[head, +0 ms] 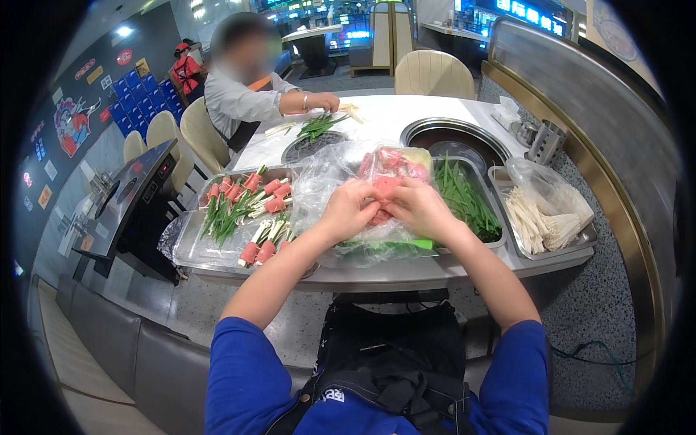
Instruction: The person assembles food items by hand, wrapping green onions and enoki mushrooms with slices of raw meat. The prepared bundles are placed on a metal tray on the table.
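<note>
My left hand (350,207) and my right hand (417,209) meet at the fingertips on a thin pink meat slice (387,186), both pinching it. Behind it lie more meat slices (399,163) in a clear plastic bag (323,176). To the left, a metal tray (190,239) holds several meat rolls (274,204) wrapped around green stalks and white enoki. Cut green chives (462,198) fill a deep metal pan just right of my hands. Farther right, enoki mushrooms (549,225) lie in another metal tray (584,239), partly under a plastic bag.
A round hot-pot well (457,136) is set into the white table (380,109). Across the table, a co-worker's hand (324,102) is over chives (321,126) and enoki. Metal cylinders (548,142) and tissues (505,113) stand at right, beside a partition (576,76).
</note>
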Tool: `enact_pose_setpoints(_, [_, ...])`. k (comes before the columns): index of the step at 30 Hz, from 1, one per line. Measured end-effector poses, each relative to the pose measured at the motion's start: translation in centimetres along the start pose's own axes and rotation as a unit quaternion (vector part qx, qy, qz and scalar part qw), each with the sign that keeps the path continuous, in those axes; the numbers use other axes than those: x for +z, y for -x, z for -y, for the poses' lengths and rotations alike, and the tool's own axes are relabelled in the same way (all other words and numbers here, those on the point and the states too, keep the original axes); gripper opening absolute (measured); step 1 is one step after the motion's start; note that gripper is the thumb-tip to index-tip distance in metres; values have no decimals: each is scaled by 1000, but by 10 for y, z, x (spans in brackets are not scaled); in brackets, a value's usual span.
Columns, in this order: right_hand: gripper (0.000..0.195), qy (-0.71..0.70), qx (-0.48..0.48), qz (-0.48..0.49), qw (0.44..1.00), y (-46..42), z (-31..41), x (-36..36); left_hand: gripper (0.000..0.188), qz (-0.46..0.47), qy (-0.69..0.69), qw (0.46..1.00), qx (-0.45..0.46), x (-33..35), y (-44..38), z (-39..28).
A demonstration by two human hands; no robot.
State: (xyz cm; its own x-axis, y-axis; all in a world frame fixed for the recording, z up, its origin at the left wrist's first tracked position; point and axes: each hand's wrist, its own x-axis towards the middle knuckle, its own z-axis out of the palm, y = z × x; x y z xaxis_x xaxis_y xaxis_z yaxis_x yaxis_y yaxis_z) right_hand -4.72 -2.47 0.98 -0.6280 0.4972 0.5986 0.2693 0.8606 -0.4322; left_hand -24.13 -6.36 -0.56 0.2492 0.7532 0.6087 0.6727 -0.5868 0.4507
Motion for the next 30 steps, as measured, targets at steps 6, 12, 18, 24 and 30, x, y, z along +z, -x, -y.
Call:
enact_pose_setpoints(6, [14,5,-15,-23,1000,3,-1,1,42,40,179,973,-137,-16,1,-25])
enact_pose_setpoints(12, [14,-5,-19,-36,999,4,-1,3,41,46,182,978,-86,-12,5,-10])
enact_pose_setpoints(18, [14,3,4,-20,1000,4,-6,5,22,65,40,997,-14,-10,-3,-3])
enact_pose_setpoints(24, [12,34,2,-36,999,3,0,5,14,94,226,948,-205,-13,-13,-16])
enact_pose_setpoints(30, [16,101,-112,-70,986,-1,2,4,16,163,235,933,-219,-12,-31,16])
